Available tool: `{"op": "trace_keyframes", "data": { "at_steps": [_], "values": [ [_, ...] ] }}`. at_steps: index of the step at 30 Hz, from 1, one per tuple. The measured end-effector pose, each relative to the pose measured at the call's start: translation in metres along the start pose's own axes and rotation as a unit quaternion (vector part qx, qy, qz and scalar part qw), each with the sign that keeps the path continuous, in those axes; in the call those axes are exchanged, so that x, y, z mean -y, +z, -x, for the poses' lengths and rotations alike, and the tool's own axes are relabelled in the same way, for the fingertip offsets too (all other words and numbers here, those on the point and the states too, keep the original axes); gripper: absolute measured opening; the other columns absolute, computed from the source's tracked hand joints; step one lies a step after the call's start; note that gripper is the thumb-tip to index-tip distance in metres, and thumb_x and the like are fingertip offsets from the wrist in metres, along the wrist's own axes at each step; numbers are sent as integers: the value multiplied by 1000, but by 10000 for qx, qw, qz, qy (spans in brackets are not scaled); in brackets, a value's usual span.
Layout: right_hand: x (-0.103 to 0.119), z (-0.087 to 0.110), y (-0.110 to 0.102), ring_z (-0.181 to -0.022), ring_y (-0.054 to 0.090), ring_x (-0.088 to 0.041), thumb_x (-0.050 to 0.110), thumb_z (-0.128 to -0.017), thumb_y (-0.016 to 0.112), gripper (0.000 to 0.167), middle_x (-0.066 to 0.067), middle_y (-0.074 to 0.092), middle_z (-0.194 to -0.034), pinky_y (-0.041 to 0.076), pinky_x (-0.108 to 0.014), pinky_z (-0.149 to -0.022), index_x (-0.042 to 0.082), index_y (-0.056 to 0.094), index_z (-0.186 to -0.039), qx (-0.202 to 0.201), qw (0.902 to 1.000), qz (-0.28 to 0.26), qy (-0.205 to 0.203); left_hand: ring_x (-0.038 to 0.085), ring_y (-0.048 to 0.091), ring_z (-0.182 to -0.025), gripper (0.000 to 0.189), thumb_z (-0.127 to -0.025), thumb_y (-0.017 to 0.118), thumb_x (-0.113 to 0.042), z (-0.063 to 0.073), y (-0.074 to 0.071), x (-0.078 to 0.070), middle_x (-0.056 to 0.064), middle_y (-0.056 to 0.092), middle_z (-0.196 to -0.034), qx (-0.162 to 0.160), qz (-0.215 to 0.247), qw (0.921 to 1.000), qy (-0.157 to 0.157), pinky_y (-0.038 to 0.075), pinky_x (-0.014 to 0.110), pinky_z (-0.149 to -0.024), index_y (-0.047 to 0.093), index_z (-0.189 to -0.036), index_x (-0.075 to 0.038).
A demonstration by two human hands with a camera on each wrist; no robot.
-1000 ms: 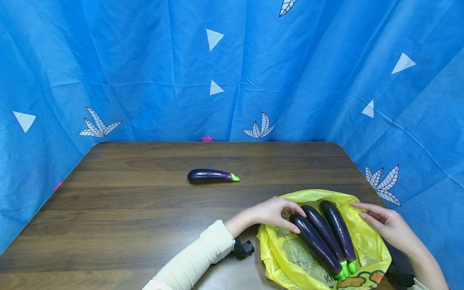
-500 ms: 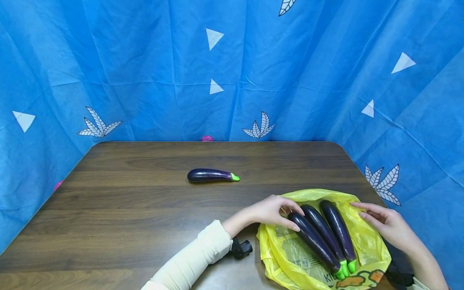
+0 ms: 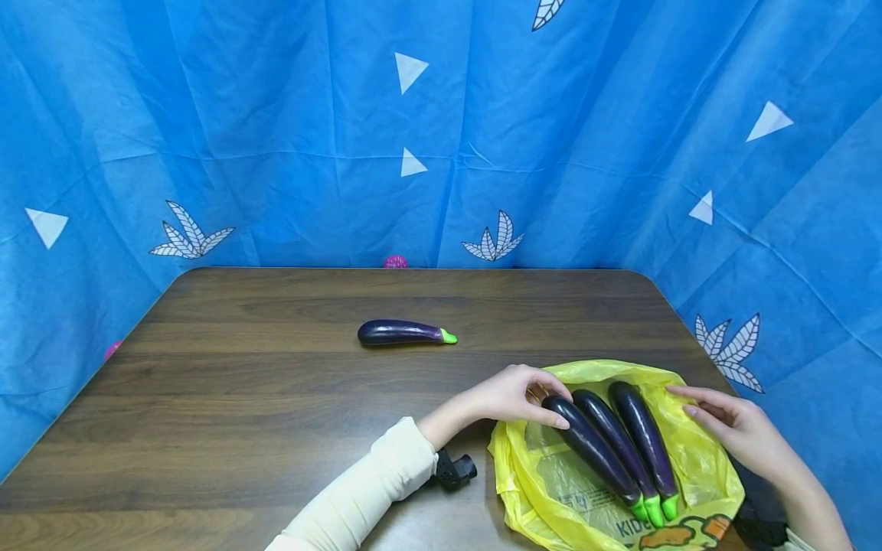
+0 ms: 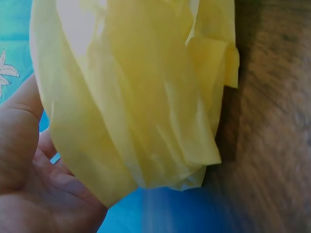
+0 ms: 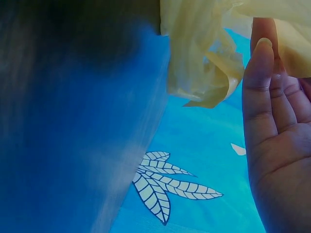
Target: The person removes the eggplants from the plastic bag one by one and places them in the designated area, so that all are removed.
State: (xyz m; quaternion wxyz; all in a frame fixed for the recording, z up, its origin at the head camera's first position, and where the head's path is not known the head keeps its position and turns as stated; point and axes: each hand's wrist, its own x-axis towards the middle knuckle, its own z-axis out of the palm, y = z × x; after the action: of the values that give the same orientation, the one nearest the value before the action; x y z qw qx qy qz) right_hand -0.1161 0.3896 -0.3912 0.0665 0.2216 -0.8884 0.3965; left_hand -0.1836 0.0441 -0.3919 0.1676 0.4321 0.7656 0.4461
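A yellow plastic bag [image 3: 517, 474] lies wide open at the front right of the table. Inside it three dark purple eggplants lie side by side, green stems toward the front: a left one [image 3: 596, 451], a middle one [image 3: 616, 432] and a right one [image 3: 644, 436]. My left hand [image 3: 517, 394] reaches over the bag's left rim and grips the blunt far end of the left eggplant between thumb and fingers. At the opposite rim my right hand [image 3: 740, 428] holds the bag's edge, also close up in the right wrist view. Yellow plastic hides the left fingertips in the left wrist view.
Another eggplant [image 3: 403, 333] lies crosswise near the middle of the wooden table [image 3: 241, 398], its stem to the right. A blue patterned curtain [image 3: 276, 115] hangs behind and beside the table. A black device [image 3: 455, 468] sits under the left wrist.
My left hand has shifted slightly left and away from the front, drawing the left eggplant along, its stem end moving a little left. My right hand and the bag stay put.
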Motion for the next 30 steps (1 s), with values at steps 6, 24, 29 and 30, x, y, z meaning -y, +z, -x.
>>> {"op": "trace_keyframes", "data": {
  "at_steps": [6,24,29,30],
  "values": [
    [-2,-4,-4,-94,57,5,-7,-93,52,30,24,55,-115,48,-14,-68,-5,57,-122,31,10000,41,82,1,57,-80,29,-82,75,-19,-1,-7,1,-11,62,-98,-189,366,9991,-103,48,16,-72,67,-108,-10],
    [-7,-19,-15,-94,56,6,-6,-93,52,29,25,54,-115,49,-14,-67,-5,58,-121,159,9998,11,146,6,57,-73,26,-83,73,-13,2,-32,1,-6,64,-91,-906,866,9917,-295,50,21,-69,67,-108,-5],
    [-8,-23,-17,-95,55,7,-5,-93,52,29,25,54,-115,49,-14,-68,-5,57,-122,231,9995,-61,226,10,60,-75,25,-84,71,-12,3,-36,5,-3,65,-92,-1123,1159,9861,-393,51,23,-70,66,-107,-5],
    [-8,-23,-18,-95,56,6,-5,-93,52,29,25,55,-115,49,-15,-68,-5,57,-122,250,9994,-67,242,10,60,-76,24,-84,71,-13,3,-37,6,-4,65,-92,-1155,1212,9851,-403,51,23,-71,66,-107,-6]
  ]
}}
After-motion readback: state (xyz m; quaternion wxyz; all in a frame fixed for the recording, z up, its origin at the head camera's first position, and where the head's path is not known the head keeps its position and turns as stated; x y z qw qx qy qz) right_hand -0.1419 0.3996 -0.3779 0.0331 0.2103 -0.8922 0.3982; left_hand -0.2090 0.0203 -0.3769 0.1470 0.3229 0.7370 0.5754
